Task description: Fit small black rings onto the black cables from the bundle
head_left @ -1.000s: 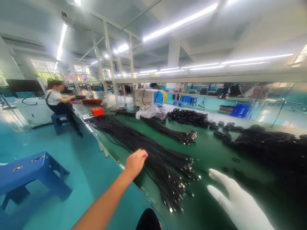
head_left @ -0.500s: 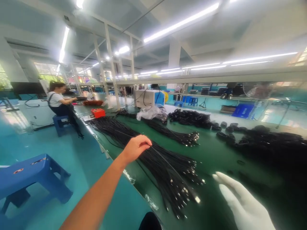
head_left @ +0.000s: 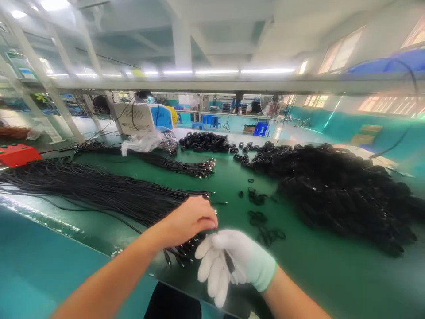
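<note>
My bare left hand is closed on a thin black cable pulled from the long bundle of black cables lying across the green table. My right hand, in a white glove, is right beside it, fingers curled down around the same cable's end. Both hands meet at the near edge of the table, over the metal-tipped ends of the bundle.
A large heap of coiled black cables fills the right side. A second cable bundle, a clear plastic bag, a white machine and a red box sit further back. Small black rings lie loose mid-table.
The view swung right and down. My left hand came back from the bundle with one cable, and my gloved right hand moved in from the right and closed on it.
</note>
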`<state>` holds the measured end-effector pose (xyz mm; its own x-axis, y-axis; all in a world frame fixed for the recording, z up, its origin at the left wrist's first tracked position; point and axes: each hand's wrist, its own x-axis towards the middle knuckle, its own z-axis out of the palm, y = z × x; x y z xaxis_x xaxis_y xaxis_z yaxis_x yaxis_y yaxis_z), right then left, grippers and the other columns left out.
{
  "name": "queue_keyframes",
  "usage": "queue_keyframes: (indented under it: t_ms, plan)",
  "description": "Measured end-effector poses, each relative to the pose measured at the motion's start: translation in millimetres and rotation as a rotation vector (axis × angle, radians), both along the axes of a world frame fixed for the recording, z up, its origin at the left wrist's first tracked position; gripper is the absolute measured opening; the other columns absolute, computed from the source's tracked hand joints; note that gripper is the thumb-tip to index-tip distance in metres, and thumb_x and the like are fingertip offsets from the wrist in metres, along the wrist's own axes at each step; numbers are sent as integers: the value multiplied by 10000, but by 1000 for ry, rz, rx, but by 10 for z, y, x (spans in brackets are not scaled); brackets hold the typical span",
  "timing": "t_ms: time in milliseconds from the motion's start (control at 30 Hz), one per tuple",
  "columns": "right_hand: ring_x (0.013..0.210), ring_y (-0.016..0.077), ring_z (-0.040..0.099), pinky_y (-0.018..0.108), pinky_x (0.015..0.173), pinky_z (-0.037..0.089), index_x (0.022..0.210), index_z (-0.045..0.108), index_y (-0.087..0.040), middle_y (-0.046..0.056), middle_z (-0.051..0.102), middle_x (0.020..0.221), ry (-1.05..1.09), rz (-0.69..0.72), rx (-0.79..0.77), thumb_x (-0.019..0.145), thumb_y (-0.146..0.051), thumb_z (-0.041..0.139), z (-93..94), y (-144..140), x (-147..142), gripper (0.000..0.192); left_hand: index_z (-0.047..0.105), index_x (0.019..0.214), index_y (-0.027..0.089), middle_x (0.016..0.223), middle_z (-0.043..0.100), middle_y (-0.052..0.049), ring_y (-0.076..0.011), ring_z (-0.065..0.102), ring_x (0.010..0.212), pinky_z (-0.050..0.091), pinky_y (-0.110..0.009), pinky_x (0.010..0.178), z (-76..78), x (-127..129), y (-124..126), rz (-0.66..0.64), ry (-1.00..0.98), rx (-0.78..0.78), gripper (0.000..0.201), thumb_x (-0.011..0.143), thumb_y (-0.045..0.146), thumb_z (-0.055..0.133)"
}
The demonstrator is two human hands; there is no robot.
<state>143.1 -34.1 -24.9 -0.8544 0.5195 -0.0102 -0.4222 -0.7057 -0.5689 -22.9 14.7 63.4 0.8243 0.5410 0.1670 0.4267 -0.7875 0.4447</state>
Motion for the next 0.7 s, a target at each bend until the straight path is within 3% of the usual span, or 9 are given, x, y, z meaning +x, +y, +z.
queue_keyframes:
  t_ms: [67, 200, 267, 367, 467, 567, 633, 700]
  plan:
    - [807, 313, 684, 448, 615, 568, 1086, 550, -4, 197, 687, 893, 46, 54, 6, 818, -374, 483, 6, -4, 4, 463, 665, 815, 207, 833, 649, 21, -130, 552, 859, 359, -257, 865, 41, 32, 55, 2, -42, -4, 173, 880, 157, 513]
    - [815, 303, 682, 429, 622, 562, 1095, 544, -16, 186, 686, 891, 73, 53, 47, 777, -335, 526, 32, -10, -6, 451, 666, 809, 206, 820, 645, 15, -135, 546, 851, 349, -274, 894, 102, 104, 163, -17, -61, 36, 171, 884, 184, 514]
    - [767, 303, 687, 431, 591, 558, 1040, 564, -12, 185, 691, 842, 44, 65, 68, 773, -327, 531, 21, -8, -1, 414, 664, 817, 208, 835, 654, 16, -134, 551, 854, 350, -276, 895, 52, 154, 183, -14, -73, 48, 179, 894, 208, 502]
    - [617, 280, 682, 453, 552, 547, 935, 582, -20, 171, 691, 745, 34, 39, 111, 786, -432, 545, 21, -7, 58, 440, 652, 857, 214, 875, 667, 17, -133, 561, 868, 375, -261, 860, -139, 177, 217, 23, -111, 46, 198, 911, 230, 463]
    - [513, 230, 656, 379, 474, 531, 908, 573, -64, 134, 695, 719, 99, -89, 183, 791, -510, 550, 113, -2, 220, 462, 637, 900, 214, 882, 660, 2, -140, 569, 848, 416, -253, 794, -376, 82, 284, 157, -113, 67, 238, 927, 264, 406]
    - [558, 188, 650, 278, 438, 490, 917, 540, -140, 63, 679, 746, 207, -311, 213, 835, -500, 529, 310, 16, 477, 370, 630, 877, 219, 849, 654, -5, -148, 582, 793, 446, -251, 727, -585, -58, 278, 361, -37, 143, 282, 929, 289, 362]
    - [567, 113, 600, 225, 488, 470, 844, 499, -184, -24, 606, 696, 286, -535, 158, 867, -440, 527, 458, 37, 652, 258, 631, 841, 232, 801, 656, 4, -145, 597, 739, 456, -239, 681, -728, -114, 152, 422, 21, 204, 283, 921, 282, 364]
    - [531, 66, 505, 190, 505, 430, 737, 443, -189, -62, 495, 632, 318, -688, 116, 895, -378, 508, 567, 71, 781, 255, 630, 829, 250, 782, 664, 4, -144, 611, 700, 463, -231, 643, -878, -127, -76, 394, 36, 296, 268, 911, 265, 375]
